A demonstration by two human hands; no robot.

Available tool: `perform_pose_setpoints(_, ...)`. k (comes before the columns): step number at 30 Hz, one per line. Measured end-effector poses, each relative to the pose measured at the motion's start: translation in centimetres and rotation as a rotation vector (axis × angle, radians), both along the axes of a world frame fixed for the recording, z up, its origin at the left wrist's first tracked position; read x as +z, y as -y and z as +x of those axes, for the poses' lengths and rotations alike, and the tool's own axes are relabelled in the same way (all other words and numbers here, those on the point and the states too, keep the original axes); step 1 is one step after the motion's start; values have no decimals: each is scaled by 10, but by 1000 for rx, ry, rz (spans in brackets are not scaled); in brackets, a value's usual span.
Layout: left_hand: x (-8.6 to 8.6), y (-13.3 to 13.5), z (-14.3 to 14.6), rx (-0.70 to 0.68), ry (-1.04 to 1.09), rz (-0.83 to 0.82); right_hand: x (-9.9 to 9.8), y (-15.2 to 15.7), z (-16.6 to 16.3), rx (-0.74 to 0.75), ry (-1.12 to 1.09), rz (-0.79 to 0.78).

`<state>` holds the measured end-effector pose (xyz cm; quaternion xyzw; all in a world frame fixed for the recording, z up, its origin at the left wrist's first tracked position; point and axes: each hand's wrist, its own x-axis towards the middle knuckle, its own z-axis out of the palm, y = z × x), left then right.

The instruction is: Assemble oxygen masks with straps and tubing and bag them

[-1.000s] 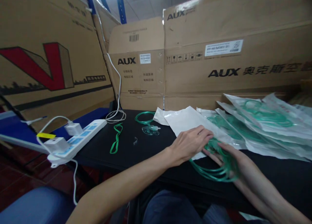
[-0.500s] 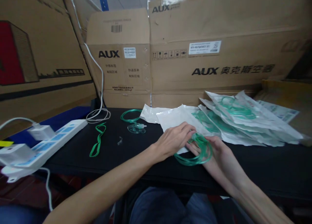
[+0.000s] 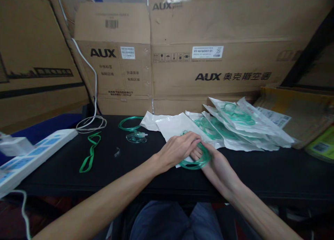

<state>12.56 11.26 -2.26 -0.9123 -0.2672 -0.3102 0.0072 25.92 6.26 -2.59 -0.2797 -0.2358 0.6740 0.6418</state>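
Note:
Both of my hands meet over a coil of clear green tubing (image 3: 194, 164) above the table's front half. My left hand (image 3: 180, 146) is closed on the tubing from above, its fingertips partly hidden. Fingers of my right hand (image 3: 215, 163) curl round the coil's right side, some passing through the loop. Behind the hands lies a white paper pouch (image 3: 172, 123). To their left, a clear mask-like plastic piece (image 3: 136, 137) lies beside another ring of green tubing (image 3: 130, 124). A flat green strap (image 3: 90, 153) and a small clear plastic bit (image 3: 117, 152) are farther left.
Several white pouches with green tubing (image 3: 238, 118) are piled at the right. A white power strip (image 3: 39, 153) with plugs and a white cable (image 3: 95, 83) occupy the left. Cardboard boxes (image 3: 167, 83) wall off the back of the black table (image 3: 104, 177).
The view has turned to the right, so most things appear farther left. Both hands still hold the coiled tubing and are closer together.

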Motion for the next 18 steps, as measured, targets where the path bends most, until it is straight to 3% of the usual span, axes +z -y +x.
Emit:
perform_pose_setpoints(3,1,1,1,47,10,-23,6,14,3,144,-65,46)
perform_pose_setpoints(10,2,1,0,73,68,-26,6,52,21,169,128,-88)
perform_pose_setpoints(18,3,2,-2,20,21,19,6,42,16,100,244,34)
